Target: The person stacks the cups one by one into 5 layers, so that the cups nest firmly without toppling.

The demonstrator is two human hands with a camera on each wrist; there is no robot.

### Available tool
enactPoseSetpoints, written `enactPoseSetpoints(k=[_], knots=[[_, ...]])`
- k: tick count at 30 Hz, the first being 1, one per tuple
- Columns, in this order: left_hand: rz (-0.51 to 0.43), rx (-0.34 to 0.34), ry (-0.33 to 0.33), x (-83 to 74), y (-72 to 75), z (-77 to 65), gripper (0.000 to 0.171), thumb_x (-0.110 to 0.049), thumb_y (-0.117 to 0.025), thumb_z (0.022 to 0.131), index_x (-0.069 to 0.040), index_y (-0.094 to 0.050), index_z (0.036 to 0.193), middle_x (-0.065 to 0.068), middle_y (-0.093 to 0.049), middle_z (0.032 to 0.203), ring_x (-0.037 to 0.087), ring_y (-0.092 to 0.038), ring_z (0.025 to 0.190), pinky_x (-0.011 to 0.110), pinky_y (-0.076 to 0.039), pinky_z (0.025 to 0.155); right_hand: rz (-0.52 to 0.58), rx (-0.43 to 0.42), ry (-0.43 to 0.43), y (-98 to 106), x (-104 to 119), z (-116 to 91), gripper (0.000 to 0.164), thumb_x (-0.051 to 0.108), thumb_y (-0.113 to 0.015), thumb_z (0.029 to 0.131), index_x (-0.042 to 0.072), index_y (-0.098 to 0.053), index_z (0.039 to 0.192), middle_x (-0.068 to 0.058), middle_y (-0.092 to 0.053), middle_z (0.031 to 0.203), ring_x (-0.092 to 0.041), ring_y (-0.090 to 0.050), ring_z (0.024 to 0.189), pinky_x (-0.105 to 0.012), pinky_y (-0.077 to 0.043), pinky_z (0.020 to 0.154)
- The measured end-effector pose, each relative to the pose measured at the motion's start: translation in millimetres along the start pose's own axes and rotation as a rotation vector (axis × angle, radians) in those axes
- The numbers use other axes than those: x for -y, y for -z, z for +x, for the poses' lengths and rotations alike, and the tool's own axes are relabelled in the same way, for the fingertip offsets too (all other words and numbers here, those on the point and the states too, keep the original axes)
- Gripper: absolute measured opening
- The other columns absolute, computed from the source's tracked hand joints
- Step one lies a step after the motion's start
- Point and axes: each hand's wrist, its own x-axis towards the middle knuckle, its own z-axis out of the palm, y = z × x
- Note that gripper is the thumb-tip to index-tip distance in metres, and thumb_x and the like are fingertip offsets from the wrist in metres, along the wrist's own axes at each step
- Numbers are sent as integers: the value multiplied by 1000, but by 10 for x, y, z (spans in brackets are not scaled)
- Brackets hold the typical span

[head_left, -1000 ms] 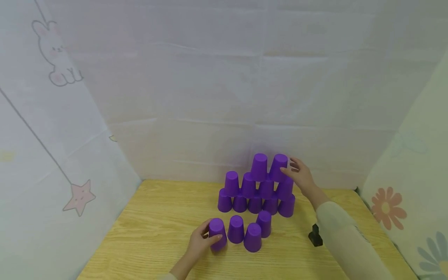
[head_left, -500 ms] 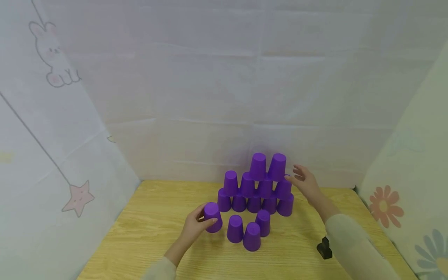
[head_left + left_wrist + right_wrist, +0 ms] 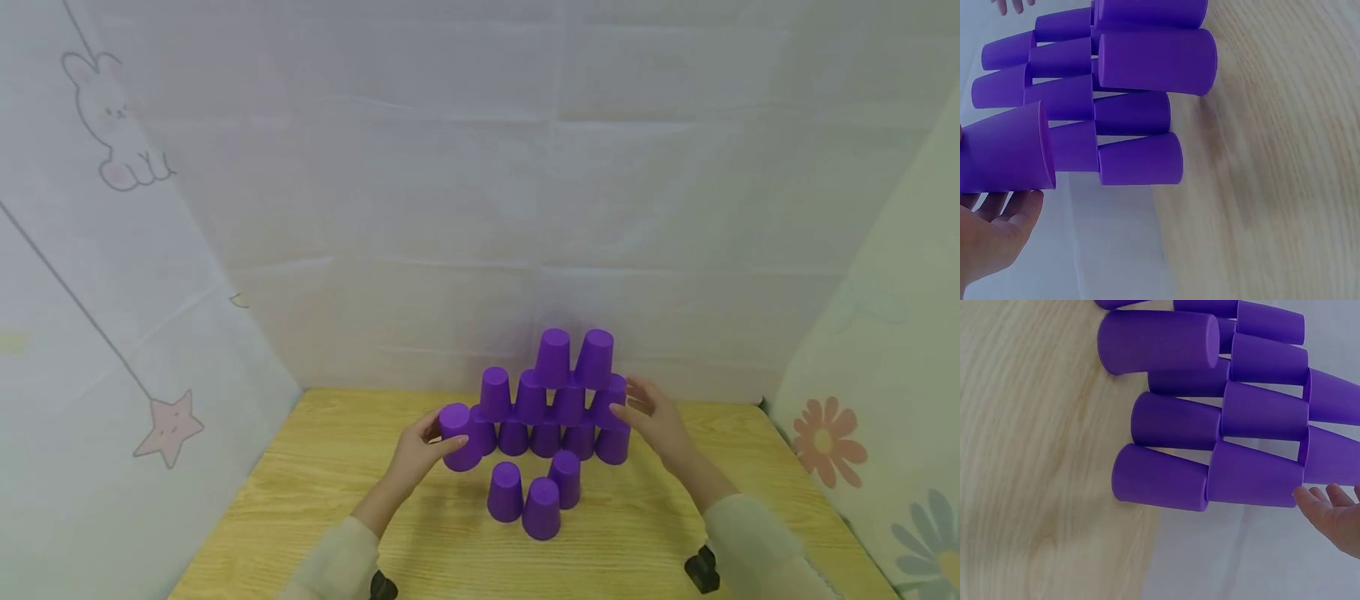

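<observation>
My left hand (image 3: 415, 454) grips an upside-down purple cup (image 3: 457, 435), thumb on the near side and fingers behind it. In the left wrist view that cup (image 3: 1004, 150) hangs above the table level, in front of the left end of a cup pyramid (image 3: 570, 404). Upside-down purple cups form its three tiers, with two cups in the top one. My right hand (image 3: 656, 422) is beside the right end of the second tier, holding nothing. Its fingers are loosely bent, and in the right wrist view the fingertips (image 3: 1302, 495) are right at the end cup (image 3: 1257, 475).
Three more upside-down purple cups (image 3: 542, 510) stand on the wooden table (image 3: 322, 492) in front of the pyramid. A pale sheet wall (image 3: 405, 208) rises close behind it. Small black objects show by the right sleeve (image 3: 750, 533) and the left sleeve (image 3: 337, 554).
My left hand has lifted its cup off the table and carried it away from me toward the pyramid's left end. My right hand has come down from the top-right cup to the second tier.
</observation>
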Motion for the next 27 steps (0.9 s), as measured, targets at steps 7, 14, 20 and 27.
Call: enactPoseSetpoints(k=[7,14,20,27], knots=[[11,22,-12,-107,-41,126,52,-10,-67,74,-1,-47,121,16,-55,108,30,-49,101,38,-43,82,34,0,-19,-105,-127,-153,66,22,-64,78,-1,-31,130,-26,-38,124,-41,-37,111,-49,-35,88],[41,32,-26,-250,-73,277,53,-12,-67,75,-3,-47,122,15,-54,110,29,-48,102,38,-43,82,62,9,-50,-240,-244,-291,63,21,-65,78,-1,-33,128,-23,-40,124,-37,-39,111,-47,-35,89],[53,43,-46,-367,-126,411,53,-14,-67,75,-5,-46,123,13,-54,111,28,-48,103,37,-43,82,80,-11,-64,-409,-352,-413,53,11,-64,77,-2,-41,122,-23,-46,118,-35,-44,106,-37,-41,85],[37,62,-52,-429,-182,564,56,-17,-66,76,-6,-43,126,13,-52,114,27,-46,106,38,-39,86,115,-25,-97,-573,-437,-543,49,4,-62,78,-5,-42,121,-24,-47,116,-38,-45,104,-38,-42,84]])
